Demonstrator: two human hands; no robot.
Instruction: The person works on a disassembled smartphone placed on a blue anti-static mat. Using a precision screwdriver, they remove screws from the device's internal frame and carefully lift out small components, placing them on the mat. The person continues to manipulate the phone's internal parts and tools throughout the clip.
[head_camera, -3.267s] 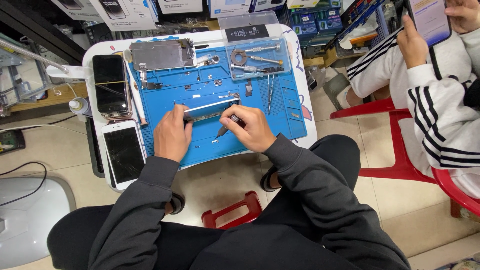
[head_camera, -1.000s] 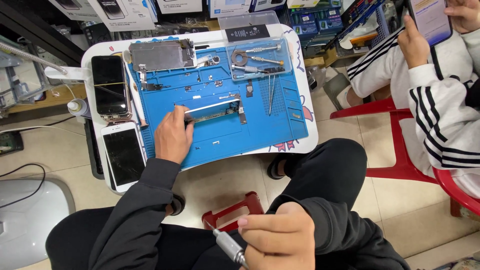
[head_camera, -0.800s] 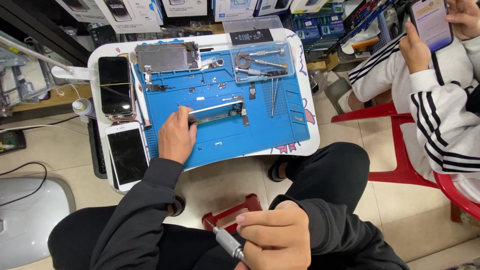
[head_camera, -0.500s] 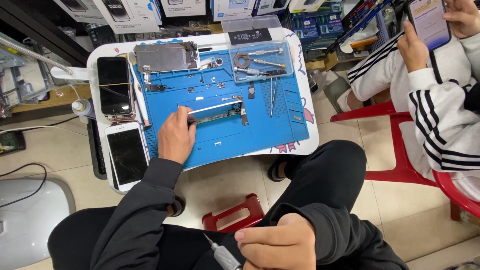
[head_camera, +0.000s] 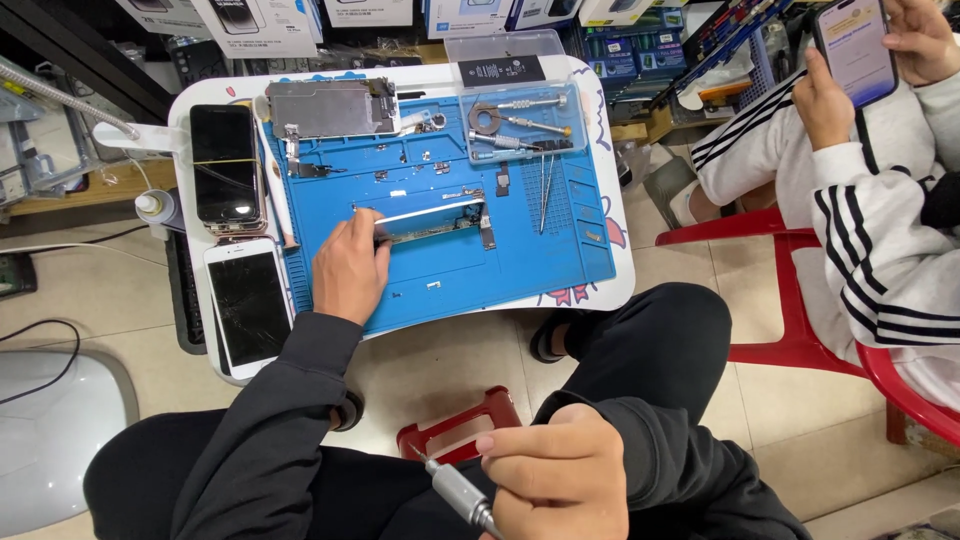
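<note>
The left hand (head_camera: 350, 268) pins the phone frame (head_camera: 432, 222), long axis three-to-nine. The right hand (head_camera: 555, 475), fingers closed around a screwdriver (head_camera: 455, 492), lies toward six, farther off.

The left hand (head_camera: 350, 268) reaches forward, palm down, knuckles up, its fingers curled and pressing downward, thumb tucked to the right side. Its forearm, in a dark sleeve, runs back and down toward the body at a slant. The right hand (head_camera: 555, 478) is drawn in close over the lap, low in the view, closed in a loose fist with the thumb across the fingers and knuckles facing up.
</note>
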